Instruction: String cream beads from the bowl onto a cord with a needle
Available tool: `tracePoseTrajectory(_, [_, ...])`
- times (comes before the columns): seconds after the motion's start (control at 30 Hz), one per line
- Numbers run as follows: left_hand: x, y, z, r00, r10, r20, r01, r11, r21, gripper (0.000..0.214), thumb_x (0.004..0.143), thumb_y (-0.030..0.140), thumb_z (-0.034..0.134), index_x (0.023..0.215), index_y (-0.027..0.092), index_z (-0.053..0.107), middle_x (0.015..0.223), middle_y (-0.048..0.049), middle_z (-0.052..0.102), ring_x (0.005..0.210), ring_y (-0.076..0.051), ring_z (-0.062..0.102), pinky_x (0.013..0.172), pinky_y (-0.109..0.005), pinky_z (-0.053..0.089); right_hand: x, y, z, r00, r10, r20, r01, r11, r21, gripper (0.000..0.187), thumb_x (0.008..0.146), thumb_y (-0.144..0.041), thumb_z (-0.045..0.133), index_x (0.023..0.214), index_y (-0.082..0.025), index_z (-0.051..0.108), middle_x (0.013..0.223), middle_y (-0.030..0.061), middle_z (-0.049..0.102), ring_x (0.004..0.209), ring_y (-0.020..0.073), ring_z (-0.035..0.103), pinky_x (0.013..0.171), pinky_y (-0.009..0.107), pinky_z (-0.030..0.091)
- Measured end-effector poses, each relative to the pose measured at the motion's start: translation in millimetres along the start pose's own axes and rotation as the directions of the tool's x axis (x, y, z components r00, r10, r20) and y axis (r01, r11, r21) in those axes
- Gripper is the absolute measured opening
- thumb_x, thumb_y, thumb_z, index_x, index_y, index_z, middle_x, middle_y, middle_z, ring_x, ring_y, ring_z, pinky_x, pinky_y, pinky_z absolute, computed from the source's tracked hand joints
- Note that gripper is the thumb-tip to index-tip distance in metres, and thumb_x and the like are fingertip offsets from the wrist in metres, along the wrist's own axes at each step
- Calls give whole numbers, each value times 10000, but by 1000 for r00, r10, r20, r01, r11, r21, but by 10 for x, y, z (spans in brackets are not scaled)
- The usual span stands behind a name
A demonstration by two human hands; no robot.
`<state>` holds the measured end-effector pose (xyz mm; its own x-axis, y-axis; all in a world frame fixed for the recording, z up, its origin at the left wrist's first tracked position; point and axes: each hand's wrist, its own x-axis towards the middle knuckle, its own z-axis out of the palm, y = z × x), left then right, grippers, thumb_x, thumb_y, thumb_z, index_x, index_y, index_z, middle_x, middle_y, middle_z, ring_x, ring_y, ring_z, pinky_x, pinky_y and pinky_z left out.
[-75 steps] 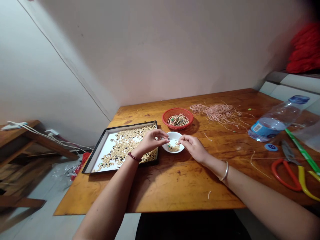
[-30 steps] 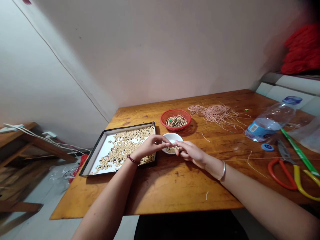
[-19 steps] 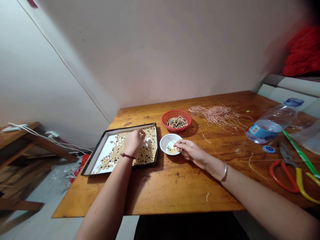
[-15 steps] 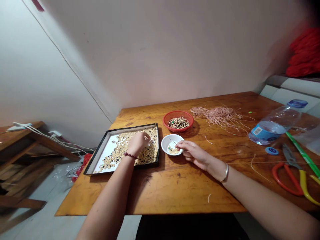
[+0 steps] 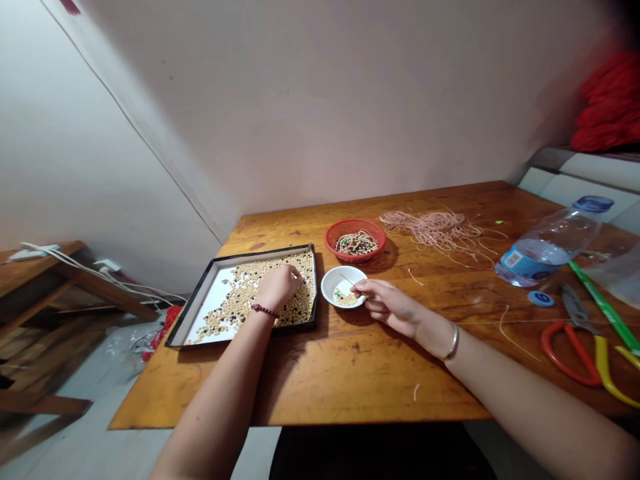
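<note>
My left hand (image 5: 278, 288) is down among the beads (image 5: 240, 293) in a black-edged tray (image 5: 197, 288), its fingers bent together. The beads are mostly cream, with dark ones mixed in, and whatever sits between those fingertips is too small to make out. Over the right rim of a small white bowl (image 5: 327, 285), my right hand (image 5: 387, 303) pinches a thin needle (image 5: 345, 277) that points up and left across the bowl. Some cream and green beads lie in the bowl. A red basket (image 5: 331, 248) with strung beads stands just behind it.
A tangle of pink cord (image 5: 435, 230) lies at the back. To the right are a tilted-looking water bottle (image 5: 545, 250), its blue cap (image 5: 541, 299), scissors (image 5: 575, 353) with red and yellow handles, and a green strip (image 5: 607, 310). Cord scraps lie on the wooden table (image 5: 320, 393).
Both hands stay nearly in place. The left hand's fingers have shifted slightly among the beads, and the whole view has moved a little.
</note>
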<state>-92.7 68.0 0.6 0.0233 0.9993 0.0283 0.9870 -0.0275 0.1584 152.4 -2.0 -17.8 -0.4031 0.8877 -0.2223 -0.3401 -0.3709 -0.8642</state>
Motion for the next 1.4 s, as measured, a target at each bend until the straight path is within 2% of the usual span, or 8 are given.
tracePoseTrajectory(0.4, [26,-32,52,999,21,24,-17,985,-174,162,744,317,627,701,183,707,768,-112,718,771,-253,655,695,-309,454,-19,-10,67,995,-36,-88,30,997,-70,232,670,-339,710,733,-153,586,488,-95,348,405,25,149,419,228,42])
tracePoseTrajectory(0.53, [36,29,-2,998,41,-45,-54,941,-334,240,811,361,572,830,149,683,932,-131,709,861,-243,641,724,-303,463,45,52,27,989,-66,-135,49,991,-128,227,704,-368,669,761,-152,624,526,-61,468,389,27,163,401,216,64])
tracePoseTrajectory(0.6, [19,92,-47,996,83,-35,-90,900,-427,314,852,421,523,914,146,661,959,-107,702,833,-204,642,681,-271,473,83,77,21,971,-175,-163,135,964,-231,239,706,-390,657,702,-152,636,555,-28,540,401,43,279,398,208,177])
tracePoseTrajectory(0.7, [-48,195,-102,979,198,54,-116,753,-648,371,847,490,537,985,159,632,911,-61,686,742,-136,620,584,-203,450,108,82,38,902,-397,-168,305,863,-403,239,690,-381,660,627,-151,643,641,26,638,585,122,523,568,243,395])
tracePoseTrajectory(0.83, [-144,294,-91,869,420,260,89,385,-919,385,715,468,727,931,158,653,756,-4,610,614,-66,517,499,-153,343,84,71,56,872,-471,-137,349,791,-502,251,736,-384,609,664,-146,649,608,18,616,602,145,535,614,269,414])
tracePoseTrajectory(0.9, [-160,321,-56,829,472,300,159,316,-935,383,690,447,760,914,151,667,711,10,581,581,-50,482,488,-153,319,69,78,45,860,-498,-109,365,752,-550,244,759,-371,595,683,-144,643,619,19,609,595,140,525,595,261,401])
tracePoseTrajectory(1.07, [-146,343,2,797,508,326,194,296,-935,379,695,432,765,921,140,679,677,17,570,550,-39,454,479,-160,305,58,108,2,830,-555,-63,379,643,-666,221,804,-336,574,702,-147,629,651,25,609,595,133,506,570,245,375])
tracePoseTrajectory(1.4, [-167,369,-27,796,510,326,189,302,-934,375,694,437,764,903,140,674,675,20,566,543,-36,435,465,-159,280,38,105,13,800,-593,-94,376,616,-692,239,822,-346,560,691,-152,606,614,13,568,556,126,474,533,239,345])
